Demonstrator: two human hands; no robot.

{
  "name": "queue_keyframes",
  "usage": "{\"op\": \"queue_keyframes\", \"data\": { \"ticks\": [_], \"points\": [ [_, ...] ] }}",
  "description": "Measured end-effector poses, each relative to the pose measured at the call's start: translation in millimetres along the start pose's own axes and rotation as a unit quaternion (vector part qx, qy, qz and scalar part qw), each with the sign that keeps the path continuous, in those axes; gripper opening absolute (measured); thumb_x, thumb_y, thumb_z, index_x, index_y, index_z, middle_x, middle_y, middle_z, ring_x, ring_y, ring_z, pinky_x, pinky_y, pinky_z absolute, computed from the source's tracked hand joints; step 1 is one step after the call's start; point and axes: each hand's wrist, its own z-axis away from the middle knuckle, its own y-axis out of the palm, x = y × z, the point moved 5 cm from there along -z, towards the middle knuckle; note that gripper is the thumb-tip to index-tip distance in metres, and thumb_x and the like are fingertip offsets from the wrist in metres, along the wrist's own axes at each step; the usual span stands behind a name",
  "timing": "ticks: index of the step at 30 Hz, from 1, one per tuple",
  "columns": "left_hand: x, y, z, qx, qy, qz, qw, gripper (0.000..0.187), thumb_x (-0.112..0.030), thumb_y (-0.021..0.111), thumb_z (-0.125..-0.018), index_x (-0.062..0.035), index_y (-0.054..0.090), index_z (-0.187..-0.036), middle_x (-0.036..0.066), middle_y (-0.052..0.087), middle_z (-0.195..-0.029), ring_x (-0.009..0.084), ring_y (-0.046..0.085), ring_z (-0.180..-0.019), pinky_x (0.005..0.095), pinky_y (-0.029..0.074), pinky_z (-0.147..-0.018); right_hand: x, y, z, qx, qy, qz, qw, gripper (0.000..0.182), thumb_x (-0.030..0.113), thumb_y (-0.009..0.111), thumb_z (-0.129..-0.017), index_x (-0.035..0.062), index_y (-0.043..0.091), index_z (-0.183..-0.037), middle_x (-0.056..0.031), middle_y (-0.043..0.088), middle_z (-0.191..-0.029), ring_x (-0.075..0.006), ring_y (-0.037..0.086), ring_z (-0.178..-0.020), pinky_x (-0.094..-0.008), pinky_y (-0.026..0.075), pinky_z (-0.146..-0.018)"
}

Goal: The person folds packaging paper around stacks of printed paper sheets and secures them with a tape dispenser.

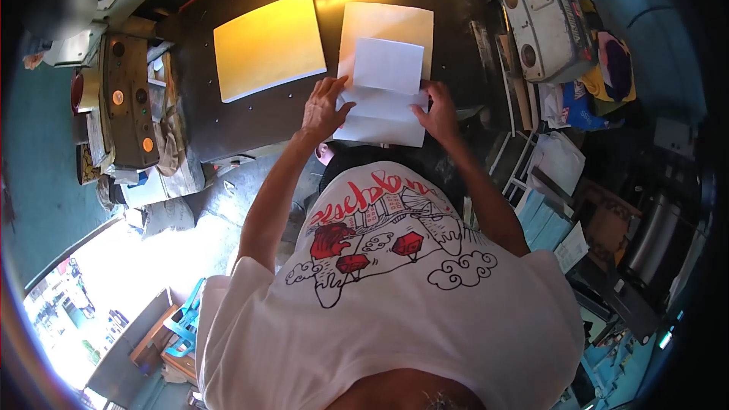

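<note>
Dark tabletop (262, 125) bears a creased sheet (387, 68) overlapping pale paper (386, 19), long axis running near to far, left hand (328, 108) and right hand (437, 111) at its side edges, fingers half-curled, grip indeterminable.

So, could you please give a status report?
Left hand open, right hand open. Both at side edges of creased white paper. Paper stack at left, not in the way.

the folded sheet (389, 67) is showing smooth, matt paper, and the paper stack (269, 45) is looking equally smooth. the counter (250, 123) is gleaming like glossy metal, while the shirt (456, 319) is looking like matt cloth. the knobbed box (524, 19) is resembling painted metal.
</note>
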Motion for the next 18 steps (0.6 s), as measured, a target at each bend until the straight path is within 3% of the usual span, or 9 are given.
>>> {"op": "queue_keyframes", "data": {
  "ticks": [3, 5, 8, 9, 15, 18],
  "points": [
    [7, 10, -1, -0.027, -0.001, -0.001, 1.000, 0.043, -0.020, 0.086, -0.080, -0.0100, 0.074, -0.120, 0.009, 0.064, -0.114, 0.0301, 0.062, -0.112, 0.0424, 0.052, -0.097, -3, 14, -4, -0.039, -0.017, -0.023, 0.999, 0.043, 0.002, 0.086, -0.071, 0.0012, 0.067, -0.110, -0.0146, 0.064, -0.105, -0.0348, 0.064, -0.100, -0.0427, 0.055, -0.081],
    [8, 11, 2, -0.052, -0.003, 0.008, 0.999, 0.034, -0.023, 0.086, -0.080, -0.0114, 0.080, -0.111, 0.009, 0.063, -0.113, 0.0291, 0.061, -0.109, 0.0426, 0.051, -0.097, -8, 17, -4, -0.066, 0.004, -0.038, 0.997, 0.035, 0.004, 0.087, -0.072, 0.0032, 0.070, -0.102, -0.0119, 0.064, -0.100, -0.0298, 0.065, -0.090, -0.0397, 0.054, -0.075],
    [12, 15, 6, -0.060, -0.018, 0.021, 0.998, 0.037, -0.024, 0.086, -0.080, -0.0132, 0.080, -0.115, 0.007, 0.063, -0.113, 0.0285, 0.060, -0.110, 0.0424, 0.048, -0.098, -11, 18, -5, -0.085, 0.021, -0.065, 0.994, 0.026, 0.005, 0.088, -0.072, 0.0027, 0.072, -0.093, -0.0101, 0.065, -0.099, -0.0265, 0.066, -0.085, -0.0377, 0.054, -0.071],
    [14, 18, 7, -0.058, -0.021, 0.031, 0.998, 0.042, -0.021, 0.084, -0.081, -0.0205, 0.079, -0.122, 0.006, 0.060, -0.113, 0.0265, 0.057, -0.110, 0.0408, 0.044, -0.096, -11, 18, -4, -0.080, 0.027, -0.070, 0.994, 0.027, 0.004, 0.088, -0.071, 0.0018, 0.072, -0.093, -0.0107, 0.065, -0.100, -0.0278, 0.066, -0.087, -0.0389, 0.055, -0.072],
    [17, 20, 8, -0.053, -0.035, 0.049, 0.997, 0.041, -0.020, 0.084, -0.081, -0.0213, 0.079, -0.122, 0.004, 0.060, -0.113, 0.0265, 0.056, -0.110, 0.0412, 0.043, -0.097, -12, 18, -7, -0.063, 0.020, -0.057, 0.996, 0.025, 0.009, 0.088, -0.071, 0.0011, 0.072, -0.088, -0.0101, 0.068, -0.101, -0.0287, 0.067, -0.088, -0.0382, 0.055, -0.072],
    [17, 19, 8, -0.059, -0.035, 0.058, 0.996, 0.035, -0.024, 0.084, -0.081, -0.0140, 0.080, -0.114, 0.008, 0.062, -0.113, 0.0295, 0.058, -0.112, 0.0437, 0.045, -0.100, -9, 19, -9, -0.050, 0.036, -0.038, 0.997, 0.023, 0.013, 0.087, -0.073, 0.0026, 0.072, -0.089, -0.0085, 0.069, -0.103, -0.0287, 0.068, -0.092, -0.0386, 0.055, -0.075]
  ]
}}
